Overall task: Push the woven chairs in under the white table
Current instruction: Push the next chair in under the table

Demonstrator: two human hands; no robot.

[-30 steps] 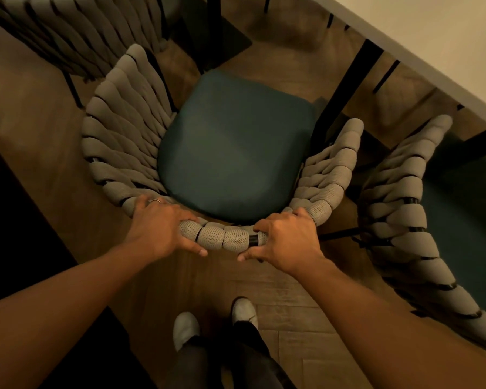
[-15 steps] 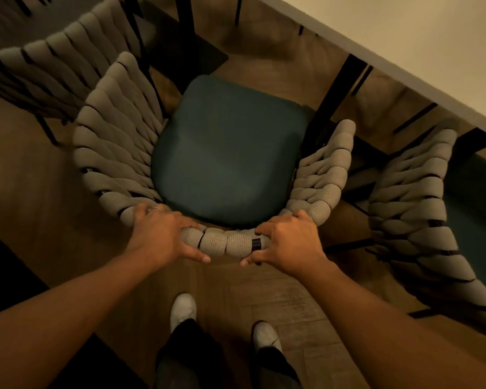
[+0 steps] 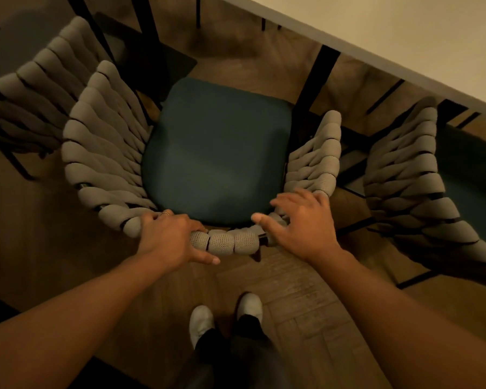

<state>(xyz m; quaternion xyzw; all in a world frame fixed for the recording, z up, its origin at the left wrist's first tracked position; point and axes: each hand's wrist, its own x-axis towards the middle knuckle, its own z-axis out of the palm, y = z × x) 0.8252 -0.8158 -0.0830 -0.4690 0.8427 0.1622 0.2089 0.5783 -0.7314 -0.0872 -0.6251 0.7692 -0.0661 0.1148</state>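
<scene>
A woven grey chair (image 3: 104, 153) with a dark green seat cushion (image 3: 216, 153) stands right in front of me, its front facing the white table (image 3: 421, 37) at the upper right. My left hand (image 3: 169, 237) grips the top of the chair's back rail, thumb below the rail. My right hand (image 3: 300, 223) hovers just over the rail's right end with fingers spread and holding nothing. The cushion's far edge sits near a black table leg (image 3: 314, 85).
A second woven chair (image 3: 410, 175) stands close on the right, partly under the table. A third woven chair (image 3: 31, 88) is at the upper left. My white shoes (image 3: 225, 313) stand on the wooden floor behind the chair.
My right hand has let go of the back rail and lifted with fingers spread. The left hand keeps its grip. The chair sits slightly nearer the table.
</scene>
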